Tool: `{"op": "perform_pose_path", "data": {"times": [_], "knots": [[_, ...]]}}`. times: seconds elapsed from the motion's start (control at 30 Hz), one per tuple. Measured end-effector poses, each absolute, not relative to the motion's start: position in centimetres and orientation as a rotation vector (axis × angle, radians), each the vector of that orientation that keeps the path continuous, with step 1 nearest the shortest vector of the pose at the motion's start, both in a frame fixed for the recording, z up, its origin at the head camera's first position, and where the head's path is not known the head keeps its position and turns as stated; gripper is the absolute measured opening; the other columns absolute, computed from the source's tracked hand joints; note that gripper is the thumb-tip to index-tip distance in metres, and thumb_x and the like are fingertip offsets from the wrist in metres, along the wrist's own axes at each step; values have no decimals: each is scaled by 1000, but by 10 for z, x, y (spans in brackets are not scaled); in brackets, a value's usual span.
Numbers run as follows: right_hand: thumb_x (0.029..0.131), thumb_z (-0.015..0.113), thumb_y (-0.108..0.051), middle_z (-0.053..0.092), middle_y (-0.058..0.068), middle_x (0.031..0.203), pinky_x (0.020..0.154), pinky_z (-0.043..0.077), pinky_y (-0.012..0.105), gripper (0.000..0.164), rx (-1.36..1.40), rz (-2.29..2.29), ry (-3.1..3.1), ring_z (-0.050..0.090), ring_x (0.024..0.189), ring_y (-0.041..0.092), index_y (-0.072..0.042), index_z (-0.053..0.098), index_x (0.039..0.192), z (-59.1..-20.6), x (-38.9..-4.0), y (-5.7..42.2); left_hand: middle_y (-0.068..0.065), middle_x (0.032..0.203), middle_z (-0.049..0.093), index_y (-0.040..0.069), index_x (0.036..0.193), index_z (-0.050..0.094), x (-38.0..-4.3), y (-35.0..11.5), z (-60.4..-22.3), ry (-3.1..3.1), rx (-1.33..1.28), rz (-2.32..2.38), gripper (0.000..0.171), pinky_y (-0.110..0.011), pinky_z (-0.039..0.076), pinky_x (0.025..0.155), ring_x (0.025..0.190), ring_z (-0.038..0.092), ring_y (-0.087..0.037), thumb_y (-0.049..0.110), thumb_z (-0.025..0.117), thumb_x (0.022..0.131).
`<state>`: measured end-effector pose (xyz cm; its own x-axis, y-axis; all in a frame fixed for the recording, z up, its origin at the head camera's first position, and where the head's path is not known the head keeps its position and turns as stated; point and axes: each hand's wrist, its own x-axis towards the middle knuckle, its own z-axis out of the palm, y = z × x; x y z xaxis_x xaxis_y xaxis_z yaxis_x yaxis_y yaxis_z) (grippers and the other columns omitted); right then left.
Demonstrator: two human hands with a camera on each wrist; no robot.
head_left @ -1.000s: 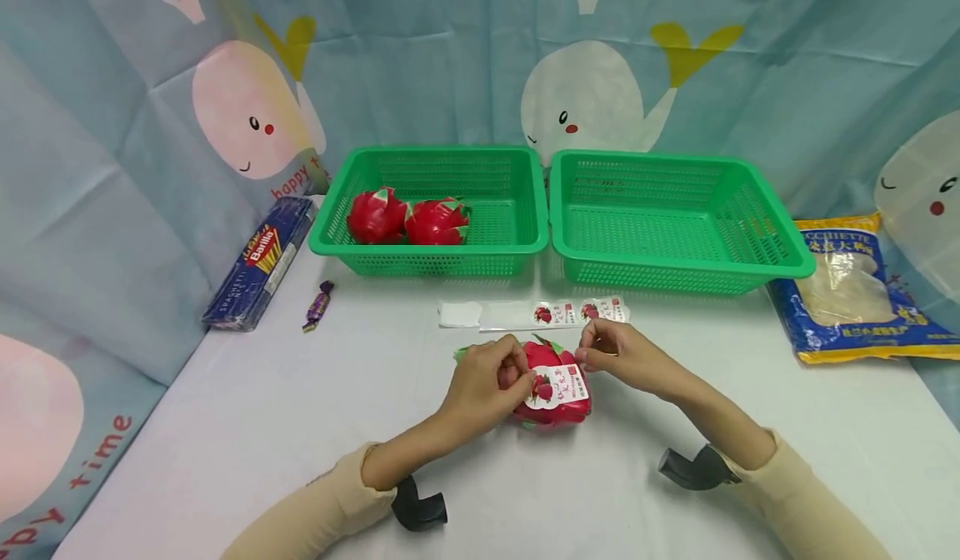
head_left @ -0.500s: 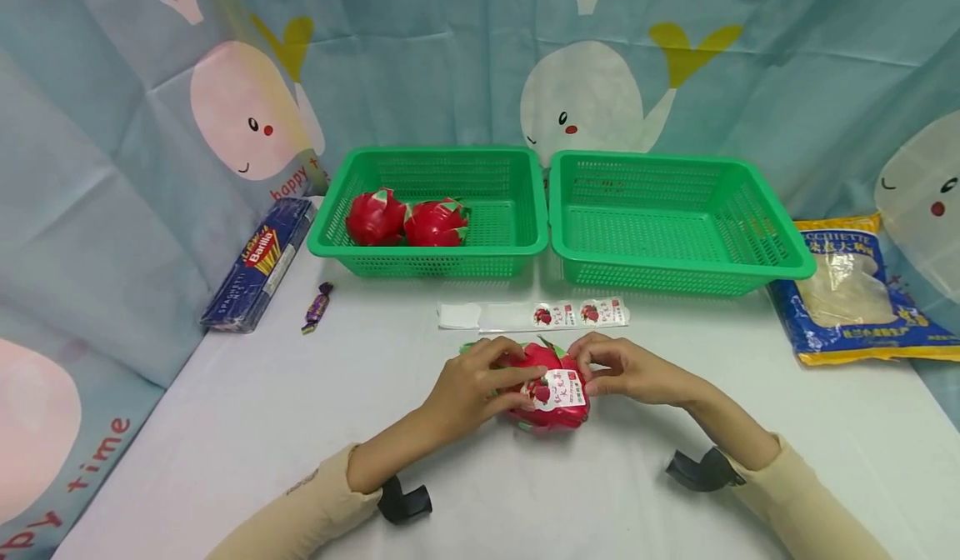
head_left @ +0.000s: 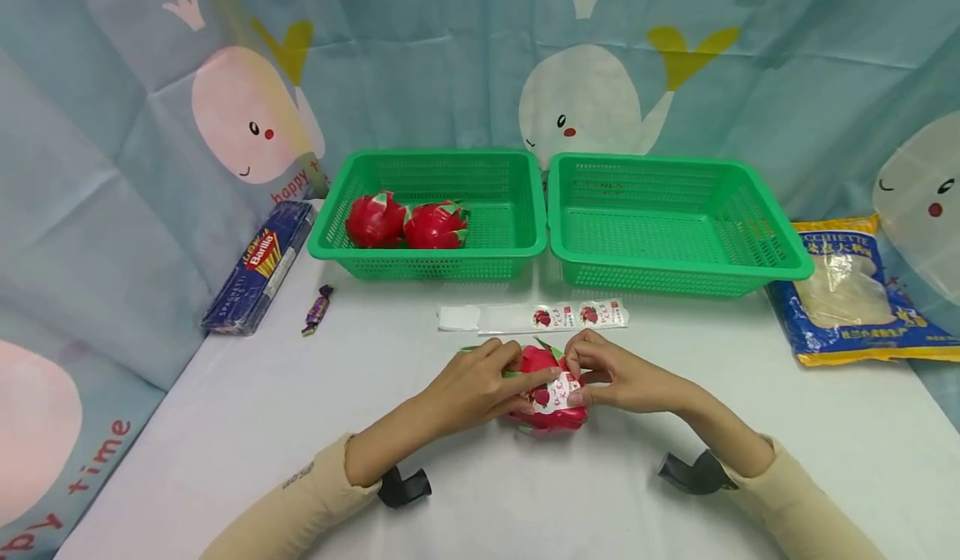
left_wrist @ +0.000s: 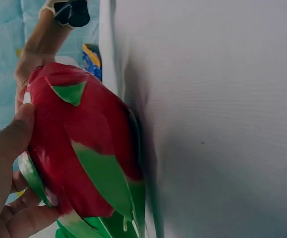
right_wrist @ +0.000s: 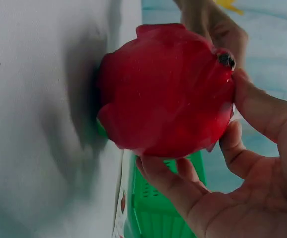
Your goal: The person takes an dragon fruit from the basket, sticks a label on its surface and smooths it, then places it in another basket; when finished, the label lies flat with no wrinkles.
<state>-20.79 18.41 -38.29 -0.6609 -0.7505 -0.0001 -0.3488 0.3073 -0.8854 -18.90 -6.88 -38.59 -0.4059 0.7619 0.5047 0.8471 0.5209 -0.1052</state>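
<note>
Left hand [head_left: 472,383]: thumb and fingers curled round the left side of a red, green-scaled, rounded dragon fruit [right_wrist: 165,94]. Right hand [head_left: 621,374]: gripping its right side, thumb on the printed white sticker [head_left: 551,396]. Fruit between both hands. Just beyond them, flat white sticker strip [head_left: 510,319]; farther, two green perforated plastic baskets [head_left: 427,253], one holding two similar fruits [head_left: 373,222].

Evenly and softly lit in the head view, dimmer and greyer at both wrists

Falls diffusely over the white tablecloth [head_left: 495,493], leaving faint shadows below the green baskets [head_left: 427,266]; warms to yellow on the whale-print curtain [head_left: 450,68], upper left; glares off the orecchiette bag [head_left: 847,289]; deepens into broad, soft-edged shadows beside the dragon fruit [right_wrist: 163,94] in the wrist views; blurs slightly behind it there; leaves fine print on the sticker [head_left: 553,395] hard to read; stretches toward the wide-angle edges
</note>
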Motion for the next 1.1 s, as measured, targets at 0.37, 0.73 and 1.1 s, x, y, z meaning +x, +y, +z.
{"op": "perform_pose_path", "data": {"times": [0.37, 0.73, 1.1], "knots": [[87, 63, -21, 53, 5, 105, 85, 52, 31, 26, -952, -1323, 2336, 55, 103, 15, -5, 48, 101, -377, -203, 184, 1, 92, 53, 22, 115, 65, -193, -73, -375, -2407, -1414, -357, 43, -14, 47, 60, 78, 49, -7, 37, 73, 76], [67, 75, -52, 43, 1, 133, 85, 51, 37, 95, -988, -761, 2696, 50, 111, 16, -13, 31, 142, -375, -183, 144, -4, 95, 64, 6, 112, 66, -227, -110, -380, -2526, -1351, -1048, 29, -20, 53, 70, 81, 60, -10, 14, 66, 84], [72, 74, -34, 52, 8, 122, 70, 52, 22, 78, -764, -1101, 2566, 52, 99, 19, -12, 39, 138, -376, -201, 160, -10, 108, 68, -5, 132, 43, -272, -149, -387, -2049, 134, -2485, 44, -22, 53, 83, 90, 68, -9, 21, 49, 96]]}}
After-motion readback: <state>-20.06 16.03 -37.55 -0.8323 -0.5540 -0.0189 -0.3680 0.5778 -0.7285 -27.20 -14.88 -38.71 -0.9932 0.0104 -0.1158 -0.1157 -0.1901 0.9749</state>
